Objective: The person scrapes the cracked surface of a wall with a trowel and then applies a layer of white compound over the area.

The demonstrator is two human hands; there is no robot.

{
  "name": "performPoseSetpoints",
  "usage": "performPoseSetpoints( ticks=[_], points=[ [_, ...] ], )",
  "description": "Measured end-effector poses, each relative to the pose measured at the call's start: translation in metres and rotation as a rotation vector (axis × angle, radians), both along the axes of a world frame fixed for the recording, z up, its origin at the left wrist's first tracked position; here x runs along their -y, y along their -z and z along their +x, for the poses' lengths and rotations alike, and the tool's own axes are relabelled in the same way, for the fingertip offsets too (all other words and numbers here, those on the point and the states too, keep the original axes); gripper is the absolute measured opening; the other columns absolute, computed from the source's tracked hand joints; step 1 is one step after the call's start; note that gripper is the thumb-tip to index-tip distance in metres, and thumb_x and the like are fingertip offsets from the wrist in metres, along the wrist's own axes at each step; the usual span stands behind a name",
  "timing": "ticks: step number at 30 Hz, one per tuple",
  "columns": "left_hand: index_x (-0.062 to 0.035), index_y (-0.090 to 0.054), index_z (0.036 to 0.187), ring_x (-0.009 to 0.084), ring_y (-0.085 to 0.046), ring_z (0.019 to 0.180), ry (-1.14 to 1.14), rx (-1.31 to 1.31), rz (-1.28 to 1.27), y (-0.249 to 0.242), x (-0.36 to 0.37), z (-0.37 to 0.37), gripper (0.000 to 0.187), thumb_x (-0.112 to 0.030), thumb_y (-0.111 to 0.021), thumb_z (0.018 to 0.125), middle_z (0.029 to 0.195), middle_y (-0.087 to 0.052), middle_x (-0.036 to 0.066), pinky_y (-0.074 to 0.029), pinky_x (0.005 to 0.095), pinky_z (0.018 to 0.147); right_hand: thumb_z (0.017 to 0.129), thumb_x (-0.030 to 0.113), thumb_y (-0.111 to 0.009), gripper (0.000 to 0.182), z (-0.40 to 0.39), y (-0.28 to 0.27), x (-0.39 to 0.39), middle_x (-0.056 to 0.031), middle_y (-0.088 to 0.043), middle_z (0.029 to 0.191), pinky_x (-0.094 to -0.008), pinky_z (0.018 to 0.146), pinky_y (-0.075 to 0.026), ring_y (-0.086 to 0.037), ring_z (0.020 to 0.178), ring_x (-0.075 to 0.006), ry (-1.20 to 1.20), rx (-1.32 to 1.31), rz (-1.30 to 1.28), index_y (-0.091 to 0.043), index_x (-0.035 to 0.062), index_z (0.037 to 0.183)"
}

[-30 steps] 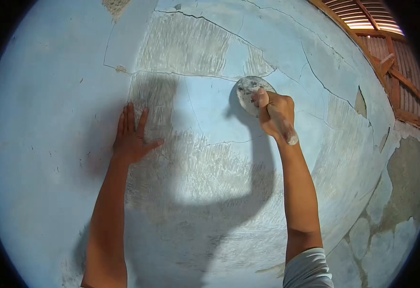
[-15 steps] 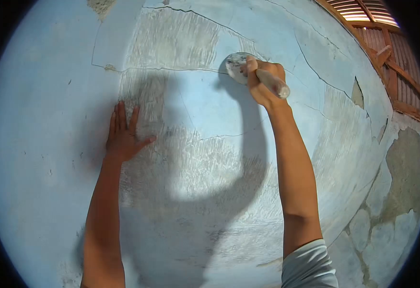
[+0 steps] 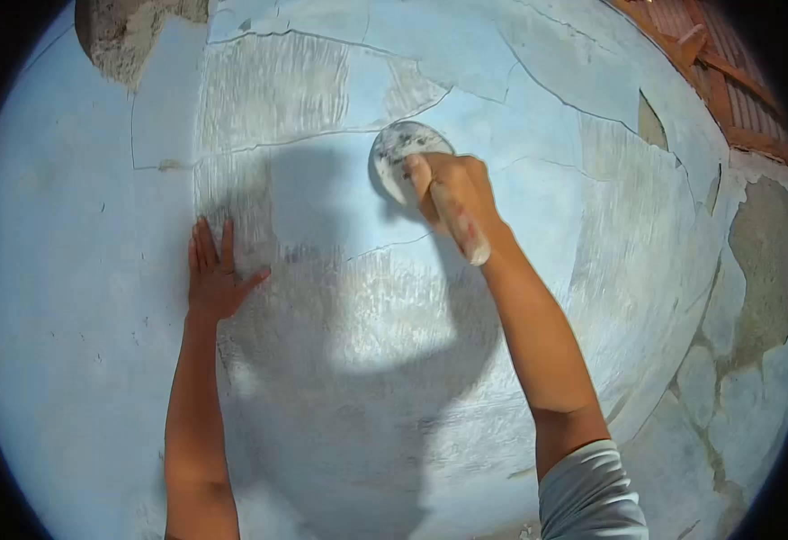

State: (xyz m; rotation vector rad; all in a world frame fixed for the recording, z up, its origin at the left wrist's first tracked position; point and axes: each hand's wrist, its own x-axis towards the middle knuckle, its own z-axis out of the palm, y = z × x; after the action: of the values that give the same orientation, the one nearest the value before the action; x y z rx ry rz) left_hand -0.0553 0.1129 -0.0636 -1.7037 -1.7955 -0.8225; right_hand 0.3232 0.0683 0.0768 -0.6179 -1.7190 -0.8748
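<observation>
My right hand [image 3: 457, 184] is wrapped round the pale handle of a round-bladed trowel [image 3: 406, 141], its thumb toward the blade. The dull, dark-spotted blade lies close against the cracked light-blue wall [image 3: 322, 202], just below a long crack. To the left, my left hand [image 3: 218, 281] rests flat on the wall with fingers spread and holds nothing. Its fingertips lie at the edge of a grey patch with vertical streaks [image 3: 237, 193]. More streaked grey surface shows above and below the trowel, and my arms' shadows fall across it.
A rough hole in the coating [image 3: 133, 36] shows bare material at the upper left. Cracks run across the upper wall. At the right stands a wall with peeling patches [image 3: 763, 270], under wooden beams [image 3: 743, 74] and corrugated sheeting [image 3: 743, 99].
The view has shifted up and to the left. My right hand has drawn the trowel lower, tilting its handle more downward. My left hand stays flat on the wall.
</observation>
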Motion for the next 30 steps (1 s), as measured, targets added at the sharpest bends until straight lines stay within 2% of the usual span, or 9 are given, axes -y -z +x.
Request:
performPoseSetpoints(
  ticks=[6,9,17,21,24,26,27,29,30],
  points=[
    [-0.0192,0.012,0.172,0.0367,0.02,0.163,-0.065,0.052,-0.112,-0.013,0.018,0.014,0.122,-0.074,-0.064,0.093,0.175,0.025,0.022,0.005,0.0494,0.132,0.102,0.026,-0.06,0.043,0.005,-0.038,0.046,-0.0173,-0.069,0.067,-0.049,0.062,-0.054,-0.065,0.062,-0.0405,0.029,0.011,-0.214,-0.068,0.0033,0.067],
    [-0.0209,0.015,0.171,0.0361,0.02,0.163,-0.055,0.12,-0.17,-0.018,0.028,0.022,0.124,-0.073,-0.066,0.093,0.175,0.026,0.021,0.006,0.0495,0.132,0.109,0.022,-0.055,0.046,0.038,-0.019,0.035,-0.0207,-0.063,0.065,-0.0482,0.057,-0.05,-0.061,0.056,-0.0406,-0.021,0.118,0.13,-0.064,0.0006,0.069],
    [-0.0266,0.009,0.172,0.034,0.022,0.163,-0.026,0.311,-0.246,0.012,0.049,0.066,0.115,-0.086,-0.05,0.093,0.175,0.029,0.017,0.014,0.0592,0.128,0.099,0.034,-0.059,0.035,0.056,-0.038,0.024,-0.012,-0.074,0.08,-0.0465,0.068,-0.056,-0.069,0.072,-0.0369,-0.078,-0.024,-0.197,-0.071,0.0089,0.077],
    [-0.0244,-0.027,0.171,0.0467,0.002,0.164,0.427,0.373,0.173,0.131,0.089,0.129,0.088,-0.06,-0.064,0.1,0.176,0.023,0.022,-0.001,0.0684,0.128,0.098,0.035,-0.06,0.034,0.064,-0.038,0.002,-0.007,-0.074,0.081,-0.0443,0.071,-0.056,-0.071,0.077,-0.0329,-0.091,0.027,-0.076,-0.071,0.0127,0.076],
    [-0.0152,-0.037,0.167,0.0491,0.0,0.163,0.688,0.534,0.08,0.282,0.125,0.164,0.084,-0.036,-0.079,0.098,0.177,0.016,0.024,-0.021,0.0625,0.128,0.095,0.034,-0.062,0.029,0.069,-0.032,0.012,-0.0048,-0.073,0.079,-0.045,0.068,-0.056,-0.069,0.074,-0.0315,-0.179,-0.02,-0.109,-0.072,0.0141,0.077],
    [-0.0099,-0.046,0.161,0.0501,-0.01,0.162,0.48,0.857,-0.377,0.329,0.185,0.2,0.074,-0.029,-0.081,0.098,0.176,-0.007,0.029,-0.033,0.0601,0.123,0.095,0.034,-0.063,0.028,0.061,-0.038,0.005,-0.0048,-0.073,0.079,-0.045,0.068,-0.055,-0.069,0.075,-0.0312,-0.169,0.004,-0.109,-0.071,0.0141,0.077],
    [-0.0135,-0.047,0.161,0.0416,-0.026,0.16,0.528,0.908,-0.515,0.404,0.183,0.189,0.073,-0.032,-0.079,0.099,0.176,0.004,0.029,-0.039,0.0543,0.122,0.094,0.034,-0.064,0.028,0.059,-0.041,0.001,-0.0048,-0.073,0.079,-0.045,0.068,-0.055,-0.069,0.075,-0.0311,-0.162,0.015,-0.112,-0.071,0.014,0.076],
    [-0.0108,-0.057,0.154,0.0402,-0.037,0.156,0.286,1.249,-0.83,0.389,0.236,0.208,0.064,-0.028,-0.081,0.097,0.173,-0.024,0.028,-0.045,0.051,0.119,0.092,0.027,-0.065,0.026,0.054,-0.047,-0.015,-0.0063,-0.069,0.072,-0.0435,0.064,-0.053,-0.066,0.068,-0.0314,-0.228,0.043,-0.001,-0.065,0.012,0.071],
    [-0.0119,-0.06,0.151,0.0389,-0.047,0.149,0.497,1.169,-0.591,0.463,0.241,0.194,0.06,-0.031,-0.08,0.097,0.16,-0.043,0.026,-0.046,0.0529,0.117,0.091,0.024,-0.066,0.026,0.051,-0.048,-0.021,-0.0071,-0.066,0.068,-0.0427,0.063,-0.052,-0.064,0.065,-0.0315,-0.262,0.059,0.054,-0.062,0.011,0.069]
  ],
)
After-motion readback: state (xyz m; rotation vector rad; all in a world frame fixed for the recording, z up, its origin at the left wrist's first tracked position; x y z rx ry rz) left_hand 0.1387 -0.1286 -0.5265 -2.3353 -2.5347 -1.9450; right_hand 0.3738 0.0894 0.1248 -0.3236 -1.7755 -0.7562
